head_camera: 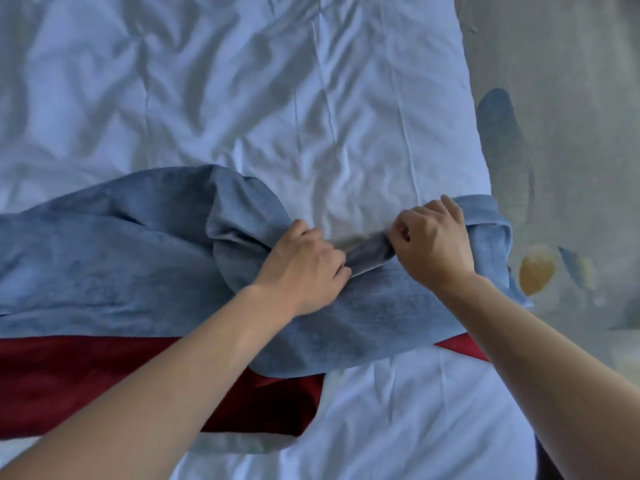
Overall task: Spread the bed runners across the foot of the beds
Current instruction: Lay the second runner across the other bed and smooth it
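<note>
Both hands gripping the blue runner (104, 258) on the bed (242, 98).

Left hand (304, 265) and right hand (433, 244) close together near the bed's right edge, fingers curled tight, clutching a twisted fold of blue cloth stretched between them. Blue runner bunched and rumpled across the white sheet, wide on the left, narrowing toward the hands, its end draped over the right edge just beyond the right hand. Red runner (86, 382) flat beneath and nearer the camera, partly covered by the blue one, a sliver showing at the right. Patterned floor (561, 168) beside the bed.
</note>
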`<action>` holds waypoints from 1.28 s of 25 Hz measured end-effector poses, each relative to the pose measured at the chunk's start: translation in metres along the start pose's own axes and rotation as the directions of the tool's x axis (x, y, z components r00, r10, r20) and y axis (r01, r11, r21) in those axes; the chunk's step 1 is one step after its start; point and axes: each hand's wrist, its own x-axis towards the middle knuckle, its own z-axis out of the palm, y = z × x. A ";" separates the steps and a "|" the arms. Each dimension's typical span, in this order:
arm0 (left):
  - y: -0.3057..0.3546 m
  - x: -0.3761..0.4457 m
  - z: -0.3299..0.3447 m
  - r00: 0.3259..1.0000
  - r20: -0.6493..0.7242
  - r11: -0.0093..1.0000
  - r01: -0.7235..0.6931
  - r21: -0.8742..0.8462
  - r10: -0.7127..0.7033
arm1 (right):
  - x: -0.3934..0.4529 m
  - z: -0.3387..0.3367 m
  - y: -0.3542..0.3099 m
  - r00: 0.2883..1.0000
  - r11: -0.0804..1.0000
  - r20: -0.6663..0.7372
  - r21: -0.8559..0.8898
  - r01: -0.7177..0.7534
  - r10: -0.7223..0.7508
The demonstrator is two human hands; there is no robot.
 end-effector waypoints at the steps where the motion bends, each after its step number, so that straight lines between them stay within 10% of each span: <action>1: 0.002 -0.003 0.002 1.000 -0.001 0.998 0.002 0.056 -0.002 | -0.008 0.002 0.000 0.999 1.000 0.035 -0.023 0.004 -0.003; 12: -0.012 0.062 0.008 0.992 0.126 0.990 0.034 -0.138 -0.016 | 0.015 -0.006 0.008 0.971 0.978 0.206 -0.140 0.152 -0.121; 27: -0.043 0.181 -0.002 0.977 -0.007 0.977 0.213 0.032 -0.212 | 0.134 0.005 0.053 0.984 0.990 -0.118 -0.065 0.124 -0.131; 32: -0.067 0.135 -0.017 0.956 0.117 0.960 0.257 0.113 -0.270 | 0.130 0.012 0.020 0.919 0.921 -0.079 -0.071 0.382 -0.387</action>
